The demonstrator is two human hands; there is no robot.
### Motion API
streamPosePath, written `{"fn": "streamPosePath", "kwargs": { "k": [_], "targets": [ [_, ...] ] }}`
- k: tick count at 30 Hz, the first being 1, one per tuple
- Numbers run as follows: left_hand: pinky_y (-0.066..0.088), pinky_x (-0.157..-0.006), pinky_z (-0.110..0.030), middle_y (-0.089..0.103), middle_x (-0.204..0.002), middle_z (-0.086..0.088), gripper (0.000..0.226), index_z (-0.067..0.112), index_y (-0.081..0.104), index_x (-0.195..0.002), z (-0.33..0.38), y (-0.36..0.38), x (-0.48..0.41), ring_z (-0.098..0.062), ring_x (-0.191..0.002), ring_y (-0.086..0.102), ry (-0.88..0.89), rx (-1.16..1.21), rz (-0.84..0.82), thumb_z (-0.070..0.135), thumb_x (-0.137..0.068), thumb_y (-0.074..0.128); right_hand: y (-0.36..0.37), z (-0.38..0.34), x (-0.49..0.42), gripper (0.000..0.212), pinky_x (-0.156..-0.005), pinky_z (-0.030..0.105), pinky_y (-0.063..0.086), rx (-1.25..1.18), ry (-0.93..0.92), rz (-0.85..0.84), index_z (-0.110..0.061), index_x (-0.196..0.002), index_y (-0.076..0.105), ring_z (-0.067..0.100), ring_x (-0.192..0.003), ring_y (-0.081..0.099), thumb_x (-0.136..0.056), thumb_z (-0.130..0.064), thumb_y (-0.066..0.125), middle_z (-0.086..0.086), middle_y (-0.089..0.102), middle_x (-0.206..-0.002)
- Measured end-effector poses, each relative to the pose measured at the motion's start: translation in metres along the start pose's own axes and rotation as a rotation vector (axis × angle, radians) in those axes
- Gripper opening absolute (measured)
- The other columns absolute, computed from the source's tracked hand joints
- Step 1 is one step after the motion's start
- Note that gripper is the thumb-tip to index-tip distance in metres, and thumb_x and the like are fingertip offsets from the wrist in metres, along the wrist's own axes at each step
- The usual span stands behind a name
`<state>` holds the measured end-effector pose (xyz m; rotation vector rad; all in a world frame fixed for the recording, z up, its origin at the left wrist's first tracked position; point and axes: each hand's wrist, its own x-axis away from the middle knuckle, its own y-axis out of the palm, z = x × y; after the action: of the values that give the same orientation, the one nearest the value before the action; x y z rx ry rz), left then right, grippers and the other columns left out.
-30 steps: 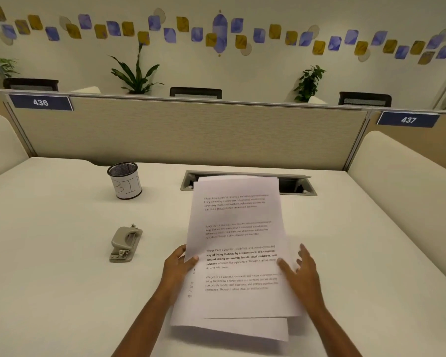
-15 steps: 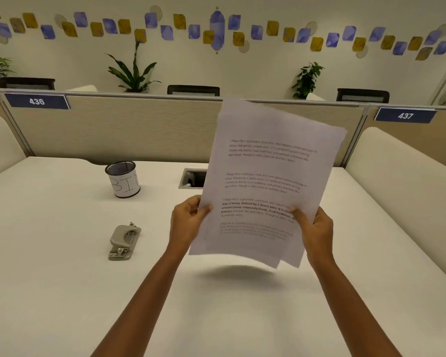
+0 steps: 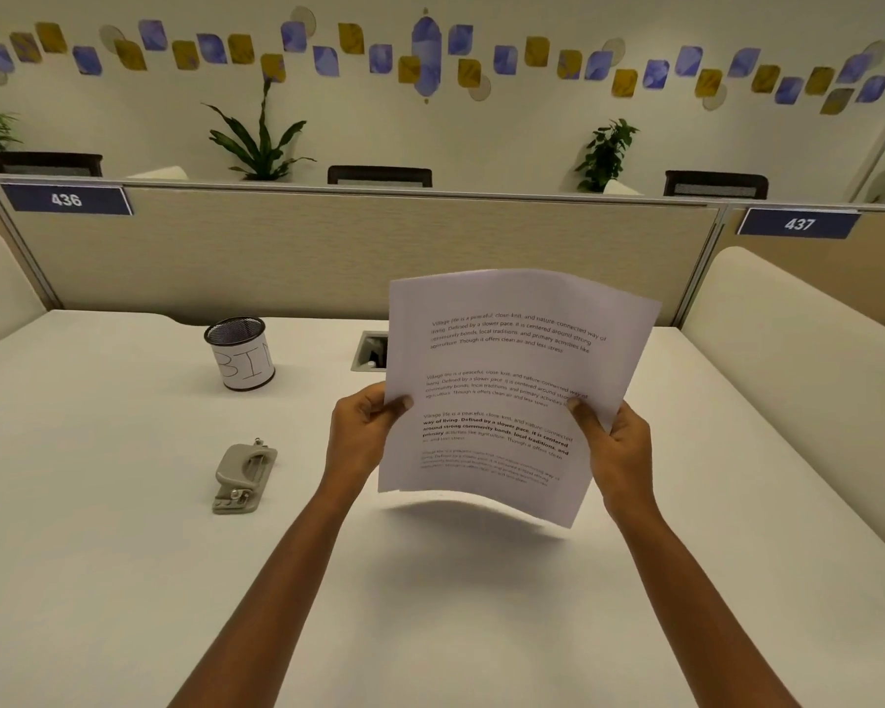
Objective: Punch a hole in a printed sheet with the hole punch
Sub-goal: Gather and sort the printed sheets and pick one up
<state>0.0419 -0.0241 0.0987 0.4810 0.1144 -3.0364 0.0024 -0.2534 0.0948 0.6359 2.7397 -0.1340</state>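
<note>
The printed sheets (image 3: pixel 507 370), white with several paragraphs of black text, hang in the air above the desk, nearly upright and slightly bowed. My left hand (image 3: pixel 361 431) grips their left edge and my right hand (image 3: pixel 616 452) grips their right edge, thumbs on the front. A grey hole punch (image 3: pixel 244 477) lies on the white desk (image 3: pixel 124 580) to the left of my left forearm, untouched. The sheets' lower edge floats a little above the desk.
A mesh cup labelled BIN (image 3: pixel 241 352) stands behind the punch. A cable slot (image 3: pixel 371 351) in the desk is partly hidden by the sheets. A beige partition (image 3: pixel 277 252) closes the back, and cushioned dividers (image 3: pixel 788 350) flank the sides.
Both hands lifted the sheets off the desk and raised them upright. Since half a second ago the sheets have come lower and squared up, their edges now together.
</note>
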Motion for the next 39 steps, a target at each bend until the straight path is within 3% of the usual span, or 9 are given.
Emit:
{"fn": "streamPosePath", "kwargs": {
  "k": [2,8,12,17,20,25,29,32,39],
  "targets": [
    [0.053,-0.058,-0.007,0.065,-0.093,0.009,0.026,0.019,0.061,-0.103,0.0,-0.003,-0.001,-0.002,-0.064,0.064,0.016,0.034,-0.005,0.001,-0.085,0.058,0.001,-0.003,-0.001,0.008,-0.06,0.019,0.051,-0.002,-0.006,-0.007,-0.024,-0.094,0.056,0.011,-0.075,0.062,-0.088,-0.019,0.055,-0.008,0.063,-0.083],
    [0.054,-0.063,-0.012,0.067,-0.081,0.01,0.014,0.015,0.063,-0.089,-0.022,-0.006,0.009,-0.007,-0.075,0.063,-0.108,0.013,-0.078,0.001,-0.085,0.06,0.004,0.008,0.006,0.043,-0.079,0.035,0.052,0.043,0.113,-0.058,-0.01,-0.124,0.046,0.022,-0.095,0.058,-0.085,-0.019,0.06,0.004,0.059,-0.11],
    [0.055,-0.059,-0.012,0.073,-0.063,0.021,0.023,0.021,0.065,-0.076,-0.033,-0.004,0.018,0.003,-0.062,0.067,-0.172,0.077,-0.068,0.002,-0.087,0.056,0.003,0.03,0.019,0.047,-0.082,0.03,0.045,0.146,0.214,-0.048,-0.012,-0.127,0.043,0.024,-0.104,0.056,-0.085,-0.021,0.061,0.008,0.057,-0.121],
    [0.055,-0.054,-0.012,0.074,-0.063,0.014,0.022,0.019,0.066,-0.076,-0.033,0.007,0.023,0.001,-0.058,0.067,-0.244,0.262,0.067,0.003,-0.087,0.056,0.007,0.055,0.039,0.075,-0.106,0.045,0.034,0.181,0.531,0.02,-0.011,-0.144,0.018,0.033,-0.133,0.036,-0.085,-0.031,0.06,0.017,0.029,-0.149],
    [0.056,-0.057,-0.015,0.069,-0.075,0.002,0.017,0.017,0.064,-0.08,-0.031,0.018,0.025,-0.01,-0.064,0.064,-0.308,0.348,0.155,0.005,-0.088,0.055,0.015,0.061,0.054,0.068,-0.104,0.046,0.04,0.007,0.664,0.056,-0.008,-0.14,0.026,0.035,-0.126,0.044,-0.085,-0.027,0.062,0.018,0.042,-0.14],
    [0.049,-0.065,-0.027,0.063,-0.082,-0.001,0.013,0.016,0.061,-0.087,-0.032,0.034,0.034,-0.015,-0.072,0.058,-0.45,0.523,0.252,0.005,-0.09,0.053,0.024,0.056,0.068,0.027,-0.07,0.039,0.052,-0.53,0.881,0.071,-0.007,-0.114,0.048,0.028,-0.09,0.062,-0.089,-0.012,0.056,0.014,0.063,-0.101],
    [0.052,-0.067,-0.029,0.064,-0.086,-0.001,0.013,0.016,0.059,-0.088,-0.039,0.036,0.039,-0.016,-0.076,0.06,-0.537,0.585,0.229,0.005,-0.09,0.053,0.023,0.05,0.068,0.01,-0.055,0.029,0.058,-0.451,0.79,0.065,-0.011,-0.093,0.056,0.019,-0.077,0.061,-0.088,-0.003,0.054,0.006,0.064,-0.088],
    [0.059,-0.059,-0.023,0.065,-0.089,-0.003,0.014,0.012,0.06,-0.09,-0.048,0.027,0.04,-0.017,-0.08,0.061,-0.563,0.528,0.167,0.0,-0.089,0.052,0.014,0.045,0.062,0.013,-0.053,0.026,0.058,-0.332,0.714,0.097,-0.013,-0.08,0.057,0.019,-0.074,0.06,-0.087,-0.002,0.055,0.006,0.063,-0.085],
    [0.056,-0.048,-0.017,0.063,-0.084,-0.007,0.021,0.013,0.053,-0.07,-0.057,-0.016,0.024,-0.02,-0.079,0.061,-0.589,0.489,0.257,0.0,-0.086,0.057,-0.026,0.041,0.045,0.013,-0.06,0.03,0.049,-0.19,0.62,-0.013,-0.013,-0.092,0.062,0.02,-0.077,0.063,-0.086,-0.003,0.056,0.004,0.067,-0.087]
  ]
}}
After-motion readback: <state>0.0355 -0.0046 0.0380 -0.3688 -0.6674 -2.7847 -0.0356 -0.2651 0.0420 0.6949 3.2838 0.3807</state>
